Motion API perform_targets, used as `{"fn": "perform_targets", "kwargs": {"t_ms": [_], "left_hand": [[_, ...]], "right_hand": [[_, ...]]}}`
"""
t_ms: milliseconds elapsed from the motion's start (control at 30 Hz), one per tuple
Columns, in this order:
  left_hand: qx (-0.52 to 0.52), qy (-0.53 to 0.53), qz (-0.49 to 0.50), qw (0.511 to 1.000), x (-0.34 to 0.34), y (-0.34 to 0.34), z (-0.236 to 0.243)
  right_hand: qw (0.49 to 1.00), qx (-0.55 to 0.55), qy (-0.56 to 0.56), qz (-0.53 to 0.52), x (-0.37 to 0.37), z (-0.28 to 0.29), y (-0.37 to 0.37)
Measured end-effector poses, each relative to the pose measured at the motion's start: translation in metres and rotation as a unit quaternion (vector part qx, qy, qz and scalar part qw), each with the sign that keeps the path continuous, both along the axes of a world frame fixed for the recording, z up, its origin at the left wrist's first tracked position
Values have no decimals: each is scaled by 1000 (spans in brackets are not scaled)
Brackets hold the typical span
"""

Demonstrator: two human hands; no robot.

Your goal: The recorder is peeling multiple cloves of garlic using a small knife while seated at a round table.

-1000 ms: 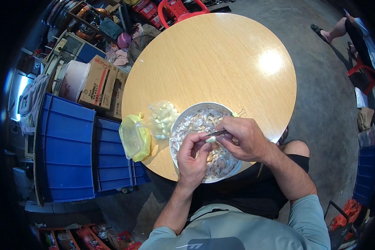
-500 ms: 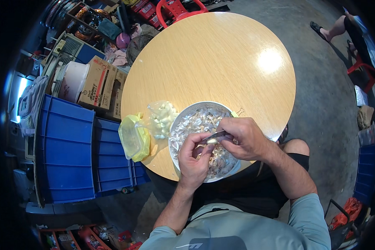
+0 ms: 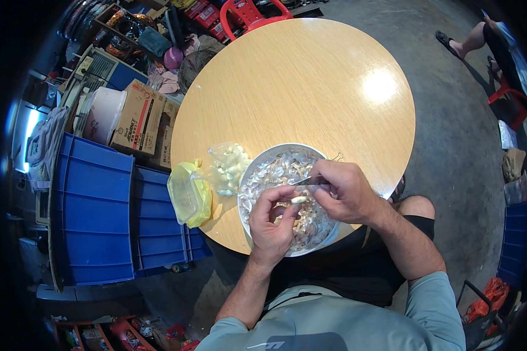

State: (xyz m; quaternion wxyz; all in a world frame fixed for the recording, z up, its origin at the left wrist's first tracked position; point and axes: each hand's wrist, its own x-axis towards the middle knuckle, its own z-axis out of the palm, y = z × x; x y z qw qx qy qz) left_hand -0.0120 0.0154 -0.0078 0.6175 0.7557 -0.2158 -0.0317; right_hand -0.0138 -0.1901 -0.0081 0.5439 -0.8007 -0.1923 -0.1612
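Note:
Between the thumb and fingers of my left hand (image 3: 269, 229) is a pale garlic clove (image 3: 299, 200). My right hand (image 3: 352, 194) is closed round a small knife (image 3: 302, 182), its dark blade pointing left, just above the clove. Both hands are over a round white bowl (image 3: 242, 217) at the table's near edge. Garlic skins (image 3: 278, 167) and unpeeled-looking cloves fill the bowl, partly hidden by my hands. Against the bowl's left side rests a clear plastic bag (image 3: 231, 167) of peeled cloves.
The round wooden table (image 3: 293, 88) has a yellow bag with a clear plastic tub (image 3: 188, 196) at its left edge. Blue bins (image 3: 93, 210) and cardboard boxes (image 3: 137, 117) stand to the left. A red chair (image 3: 253, 14) is beyond the table; another person's leg (image 3: 471, 42) shows at far right.
The knife and my right hand have shifted slightly up and away from the clove, which now shows more fully. My left hand stays nearly in place.

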Motion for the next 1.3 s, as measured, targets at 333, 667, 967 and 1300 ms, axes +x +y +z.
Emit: {"fn": "perform_targets", "kwargs": {"t_ms": [333, 667, 967, 1300], "left_hand": [[-6, 0, 43, 999, 3, -1, 2], [-149, 117, 24, 982, 5, -4, -1], [-172, 96, 56, 979, 7, -3, 1], [-180, 129, 41, 974, 3, -11, 6]], "right_hand": [[998, -54, -29, -5, 1, -3, 3], [998, -36, -41, -21, 3, -2, 5], [997, -51, -35, -46, 1, -7, 9], [996, -45, -52, -53, 1, -8, 12]]}}
